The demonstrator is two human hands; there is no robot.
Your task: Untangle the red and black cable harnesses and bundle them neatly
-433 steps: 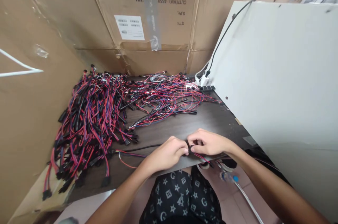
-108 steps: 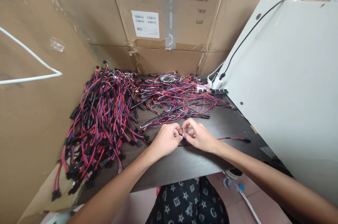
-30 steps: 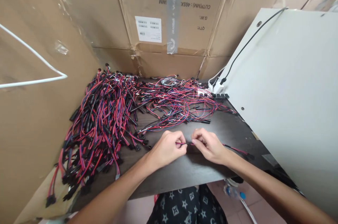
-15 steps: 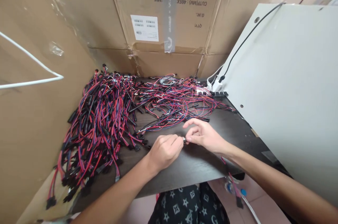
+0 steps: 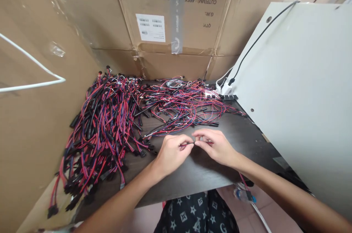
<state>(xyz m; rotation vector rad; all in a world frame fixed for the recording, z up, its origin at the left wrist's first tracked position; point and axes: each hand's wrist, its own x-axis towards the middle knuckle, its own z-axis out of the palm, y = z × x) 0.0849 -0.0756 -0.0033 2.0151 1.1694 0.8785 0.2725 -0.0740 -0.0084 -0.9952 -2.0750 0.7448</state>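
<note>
in front of you a brown carton [image 5: 162,62] closes off the back, its print upside down, with grey tape [image 5: 177,17] down the middle and a white label [image 5: 150,28] beside it. on your left stands more cardboard [image 5: 30,134], crossed by a bent white bar or cord [image 5: 33,86]. a white panel [image 5: 299,79] slants along your right; a black cable [image 5: 254,40] hangs from its top edge to a white plug [image 5: 227,88]. your dark table [image 5: 209,174] catches a soft, pale sheen. below it you see pinkish floor tiles [image 5: 244,218].
</note>
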